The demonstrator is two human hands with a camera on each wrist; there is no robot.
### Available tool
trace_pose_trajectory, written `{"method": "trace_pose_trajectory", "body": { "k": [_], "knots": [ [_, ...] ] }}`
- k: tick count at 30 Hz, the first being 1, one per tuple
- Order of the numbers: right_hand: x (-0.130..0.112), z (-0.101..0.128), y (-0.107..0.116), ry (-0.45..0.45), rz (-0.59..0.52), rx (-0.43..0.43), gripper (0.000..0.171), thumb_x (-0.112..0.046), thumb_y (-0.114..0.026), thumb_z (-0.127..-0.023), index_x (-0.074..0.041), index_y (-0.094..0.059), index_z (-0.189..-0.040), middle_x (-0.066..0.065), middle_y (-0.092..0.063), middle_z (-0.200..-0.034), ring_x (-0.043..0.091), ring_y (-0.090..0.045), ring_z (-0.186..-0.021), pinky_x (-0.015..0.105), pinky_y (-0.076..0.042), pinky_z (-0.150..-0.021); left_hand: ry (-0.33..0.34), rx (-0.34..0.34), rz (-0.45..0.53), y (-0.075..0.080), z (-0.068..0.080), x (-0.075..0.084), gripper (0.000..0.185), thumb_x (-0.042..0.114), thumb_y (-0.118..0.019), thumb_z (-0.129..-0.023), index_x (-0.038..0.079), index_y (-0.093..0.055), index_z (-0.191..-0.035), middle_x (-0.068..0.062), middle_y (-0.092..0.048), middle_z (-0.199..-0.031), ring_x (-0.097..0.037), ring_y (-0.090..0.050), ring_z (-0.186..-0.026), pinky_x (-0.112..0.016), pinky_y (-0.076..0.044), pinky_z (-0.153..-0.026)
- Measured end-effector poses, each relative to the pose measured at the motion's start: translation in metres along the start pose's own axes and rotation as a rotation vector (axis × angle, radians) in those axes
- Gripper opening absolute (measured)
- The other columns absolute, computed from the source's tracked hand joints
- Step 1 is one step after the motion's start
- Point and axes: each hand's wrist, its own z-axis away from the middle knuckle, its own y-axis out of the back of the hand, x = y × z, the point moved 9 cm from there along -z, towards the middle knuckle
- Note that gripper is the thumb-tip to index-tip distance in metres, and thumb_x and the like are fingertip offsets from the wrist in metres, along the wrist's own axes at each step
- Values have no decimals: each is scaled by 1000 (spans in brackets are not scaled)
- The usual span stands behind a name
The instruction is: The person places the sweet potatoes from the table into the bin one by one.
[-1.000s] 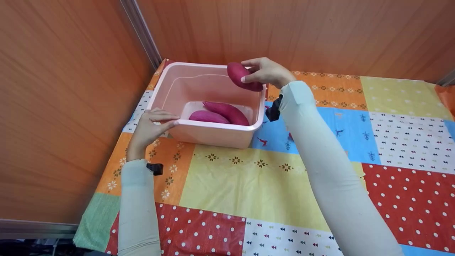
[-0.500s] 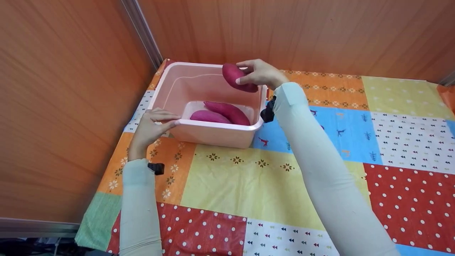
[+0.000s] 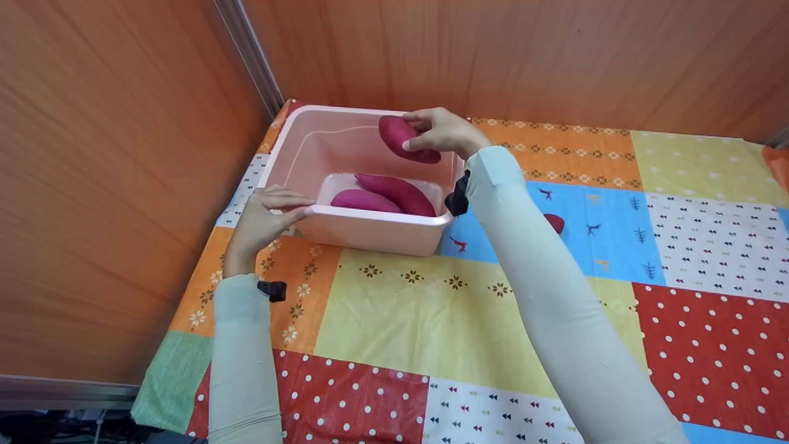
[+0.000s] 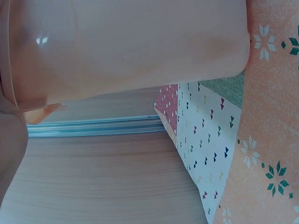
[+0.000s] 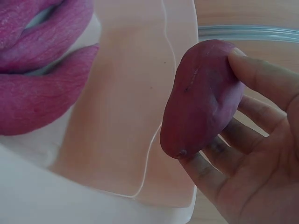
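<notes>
A reddish-purple sweet potato is in my right hand, which grips it over the right part of a pink plastic bin. In the right wrist view, the thumb lies on one side of this sweet potato and the fingers curl round the other. My left hand pinches the bin's rim at its near left corner; in the left wrist view only part of the hand shows beside the bin wall. Inside the bin lie more sweet potatoes, partly hidden by the near wall.
A patchwork-patterned tablecloth covers the table. Another dark red piece lies on its blue patch, partly hidden behind my right forearm. Wooden panels stand behind and to the left, joined by a metal strip.
My right hand has moved left and slightly down with the sweet potato, further over the bin. The dark red piece on the cloth has come into view. My left hand stays on the rim.
</notes>
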Motion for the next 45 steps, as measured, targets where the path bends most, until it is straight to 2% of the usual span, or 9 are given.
{"method": "trace_pose_trajectory", "body": {
  "k": [14, 19, 23, 26, 33, 38, 45],
  "knots": [
    [4, -1, -5, -16, -2, 10, 74, -25, -75, -83, -24, -38, -148, 2, -46, -144, 21, -46, -124, 30, -50, -95, 14, -7, 3, -1, 0, 0, 23, 9, -74, -83, 0, -74, -104, -24, -68, -108, -4, -51, -96, -36, -37, -95],
    [7, -2, -6, -45, -36, 38, 72, -24, -73, -85, -23, -38, -148, 3, -44, -147, 23, -45, -130, 34, -48, -99, 32, -12, 10, -2, 0, 0, 24, 9, -73, -84, 0, -73, -105, -24, -67, -110, -5, -50, -98, -41, -37, -100],
    [10, -3, -5, -51, -10, 49, 72, -26, -72, -86, -21, -37, -148, 5, -43, -149, 23, -43, -133, 37, -44, -104, 55, -20, 19, -3, 0, -2, 25, 11, -73, -85, 0, -73, -107, -23, -67, -111, -8, -50, -100, -45, -34, -104],
    [13, -3, -4, -54, 4, 38, 71, -27, -71, -86, -21, -37, -148, 5, -43, -148, 23, -44, -132, 35, -45, -103, 60, -20, 21, -3, -1, -4, 25, 12, -73, -85, 1, -73, -107, -21, -67, -111, -7, -50, -100, -42, -35, -102],
    [14, -2, -1, -48, 14, 37, 64, -25, -69, -88, -17, -42, -146, 7, -50, -140, 23, -50, -125, 36, -45, -103, 2, -13, 2, -4, -2, 0, 23, 7, -74, -83, -3, -73, -103, -26, -68, -105, -5, -51, -93, -34, -33, -94],
    [16, -2, 1, -55, 9, 39, 65, -29, -69, -88, -17, -42, -146, 5, -52, -138, 22, -52, -122, 36, -44, -104, 46, -20, 22, -4, -2, -4, 24, 10, -74, -84, 0, -73, -106, -23, -67, -110, -7, -50, -98, -34, -38, -94],
    [15, 1, 6, -43, 4, 43, 66, -32, -69, -87, -15, -43, -145, 5, -53, -138, 22, -53, -123, 37, -44, -104, 52, -19, 16, -3, -3, -6, 24, 12, -74, -84, 0, -73, -106, -19, -67, -108, -9, -50, -99, -35, -40, -94]
  ]
}}
